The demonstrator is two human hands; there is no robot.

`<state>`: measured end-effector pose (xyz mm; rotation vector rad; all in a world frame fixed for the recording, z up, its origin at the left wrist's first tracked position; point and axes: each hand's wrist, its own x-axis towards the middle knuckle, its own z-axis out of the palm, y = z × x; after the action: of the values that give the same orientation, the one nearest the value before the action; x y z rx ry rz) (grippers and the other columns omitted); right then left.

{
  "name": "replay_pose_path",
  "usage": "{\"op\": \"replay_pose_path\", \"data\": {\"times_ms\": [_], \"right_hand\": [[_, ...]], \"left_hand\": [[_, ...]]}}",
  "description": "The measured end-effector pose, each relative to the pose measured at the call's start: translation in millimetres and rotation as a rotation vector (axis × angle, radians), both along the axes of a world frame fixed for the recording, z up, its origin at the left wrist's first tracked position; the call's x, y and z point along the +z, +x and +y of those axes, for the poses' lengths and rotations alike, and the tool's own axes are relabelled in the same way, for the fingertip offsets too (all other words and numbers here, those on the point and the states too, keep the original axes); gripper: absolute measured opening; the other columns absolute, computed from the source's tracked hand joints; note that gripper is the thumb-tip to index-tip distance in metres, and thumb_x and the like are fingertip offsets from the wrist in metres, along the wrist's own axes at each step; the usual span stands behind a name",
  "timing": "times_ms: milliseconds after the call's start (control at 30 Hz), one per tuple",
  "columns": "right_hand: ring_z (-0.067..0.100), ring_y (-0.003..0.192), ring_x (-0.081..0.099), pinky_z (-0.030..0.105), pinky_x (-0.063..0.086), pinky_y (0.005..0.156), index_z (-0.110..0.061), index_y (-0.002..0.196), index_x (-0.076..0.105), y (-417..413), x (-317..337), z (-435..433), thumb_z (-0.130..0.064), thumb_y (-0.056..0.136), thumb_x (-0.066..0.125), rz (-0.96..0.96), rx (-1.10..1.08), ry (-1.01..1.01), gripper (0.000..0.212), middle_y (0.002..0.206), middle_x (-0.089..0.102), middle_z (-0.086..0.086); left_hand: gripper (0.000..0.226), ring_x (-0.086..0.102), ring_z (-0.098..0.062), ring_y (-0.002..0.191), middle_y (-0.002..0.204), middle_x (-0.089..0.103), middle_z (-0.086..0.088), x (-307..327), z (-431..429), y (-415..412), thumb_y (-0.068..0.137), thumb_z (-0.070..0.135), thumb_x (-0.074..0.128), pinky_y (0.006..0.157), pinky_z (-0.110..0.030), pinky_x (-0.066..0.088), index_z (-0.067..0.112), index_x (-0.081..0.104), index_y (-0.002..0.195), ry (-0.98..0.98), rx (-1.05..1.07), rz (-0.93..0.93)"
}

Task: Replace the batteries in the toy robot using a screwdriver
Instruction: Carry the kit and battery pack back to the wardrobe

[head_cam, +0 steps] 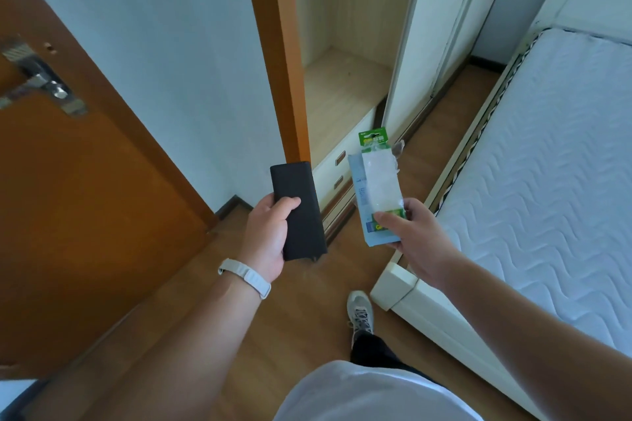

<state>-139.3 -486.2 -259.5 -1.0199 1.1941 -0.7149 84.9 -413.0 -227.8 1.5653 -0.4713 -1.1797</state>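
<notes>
Currently, head view: left hand point(266, 236) grips a black case point(297, 212), long axis pointing away. Right hand point(417, 239) pinches the battery pack point(378, 181) by its near end, green header farthest. Wooden floor point(307, 301) below; mattress point(547, 181) right, orange door point(85, 198) left.

The person stands on the floor point(301, 311), with the door point(85, 198) to their left, the mattress point(547, 164) to their right and the open wardrobe point(342, 85) ahead. In front of them the left hand point(265, 239) holds a case point(297, 212) and the right hand point(417, 243) a battery pack point(376, 188) — side by side, apart.
</notes>
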Motion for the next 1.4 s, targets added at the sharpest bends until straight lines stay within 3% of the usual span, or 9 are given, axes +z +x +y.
{"op": "replay_pose_path", "data": {"times_ms": [167, 300, 433, 567, 700, 933, 1133, 1267, 1400], "right_hand": [[0.02, 0.1, 0.07, 0.043, 0.06, 0.088, -0.021, 0.109, 0.058, 1.1, -2.6, -65.0, -0.039, 0.072, 0.079, 0.021, -0.003, 0.0, 0.046, 0.109, 0.068, 0.008], [0.021, 0.099, 0.07, 0.044, 0.059, 0.088, -0.022, 0.108, 0.059, -7.8, -0.8, -125.4, -0.045, 0.062, 0.08, 0.023, -0.014, -0.001, 0.055, 0.107, 0.069, 0.006], [0.017, 0.095, 0.072, 0.04, 0.061, 0.084, -0.023, 0.108, 0.06, -15.6, 3.9, -181.1, -0.046, 0.059, 0.081, -0.001, -0.009, -0.007, 0.058, 0.106, 0.069, 0.005], [0.015, 0.091, 0.073, 0.031, 0.06, 0.075, -0.022, 0.108, 0.06, -18.6, 8.4, -220.6, -0.042, 0.063, 0.081, -0.031, -0.012, -0.011, 0.054, 0.106, 0.069, 0.006], [0.015, 0.093, 0.072, 0.029, 0.059, 0.074, -0.023, 0.108, 0.06, -16.4, 9.5, -241.4, -0.05, 0.054, 0.082, -0.041, -0.007, 0.001, 0.065, 0.106, 0.069, 0.005], [0.022, 0.103, 0.068, 0.043, 0.06, 0.087, -0.023, 0.111, 0.058, -2.3, 5.6, -275.9, -0.035, 0.075, 0.081, -0.006, -0.034, 0.034, 0.044, 0.111, 0.066, 0.006], [0.023, 0.102, 0.068, 0.041, 0.06, 0.087, -0.022, 0.111, 0.058, 19.8, 8.9, -307.3, -0.03, 0.082, 0.079, 0.014, -0.079, 0.023, 0.037, 0.111, 0.066, 0.007], [0.019, 0.099, 0.069, 0.032, 0.061, 0.078, -0.023, 0.11, 0.058, 34.8, 15.6, -329.6, -0.029, 0.083, 0.078, 0.021, -0.095, -0.014, 0.034, 0.11, 0.066, 0.006], [0.019, 0.099, 0.069, 0.035, 0.061, 0.082, -0.022, 0.111, 0.058, 42.2, 20.2, -347.9, -0.027, 0.084, 0.077, 0.016, -0.123, -0.029, 0.034, 0.11, 0.067, 0.006]], "left_hand": [[0.019, 0.067, -0.025, 0.1, 0.106, 0.07, 0.0, -2.4, -73.7, -3.4, 0.094, 0.037, 0.064, 0.063, -0.034, 0.063, 0.029, 0.065, 0.111, 0.008, -0.037, -0.053], [0.028, 0.066, -0.027, 0.106, 0.113, 0.068, -0.002, -0.9, -138.8, -11.3, 0.088, 0.041, 0.067, 0.078, -0.046, 0.063, 0.03, 0.063, 0.113, 0.028, -0.053, -0.047], [0.026, 0.066, -0.025, 0.104, 0.111, 0.067, 0.002, 6.9, -193.5, -20.5, 0.085, 0.046, 0.068, 0.07, -0.038, 0.064, 0.034, 0.063, 0.107, 0.026, -0.058, -0.078], [0.034, 0.066, -0.027, 0.106, 0.113, 0.067, 0.0, 13.7, -232.7, -26.0, 0.08, 0.046, 0.069, 0.081, -0.049, 0.062, 0.034, 0.062, 0.11, 0.014, -0.076, -0.059], [0.028, 0.067, -0.027, 0.104, 0.109, 0.069, -0.001, 19.4, -263.4, -29.0, 0.084, 0.041, 0.067, 0.076, -0.045, 0.063, 0.031, 0.064, 0.111, -0.015, -0.078, -0.044], [0.02, 0.068, -0.03, 0.1, 0.101, 0.072, -0.001, 19.4, -309.0, -20.3, 0.085, 0.037, 0.065, 0.067, -0.042, 0.06, 0.031, 0.068, 0.104, -0.03, -0.108, -0.029], [0.02, 0.066, -0.033, 0.102, 0.106, 0.067, -0.007, 9.8, -345.0, -7.9, 0.089, 0.036, 0.063, 0.083, -0.055, 0.06, 0.027, 0.064, 0.107, -0.004, -0.14, -0.029], [0.024, 0.068, -0.035, 0.099, 0.106, 0.068, -0.011, 8.0, -368.5, -2.5, 0.084, 0.036, 0.065, 0.079, -0.054, 0.06, 0.024, 0.064, 0.105, -0.016, -0.128, 0.022], [0.024, 0.068, -0.038, 0.099, 0.106, 0.07, -0.014, 5.8, -386.6, 0.7, 0.082, 0.033, 0.065, 0.078, -0.056, 0.06, 0.022, 0.066, 0.103, -0.025, -0.109, 0.079]]}}
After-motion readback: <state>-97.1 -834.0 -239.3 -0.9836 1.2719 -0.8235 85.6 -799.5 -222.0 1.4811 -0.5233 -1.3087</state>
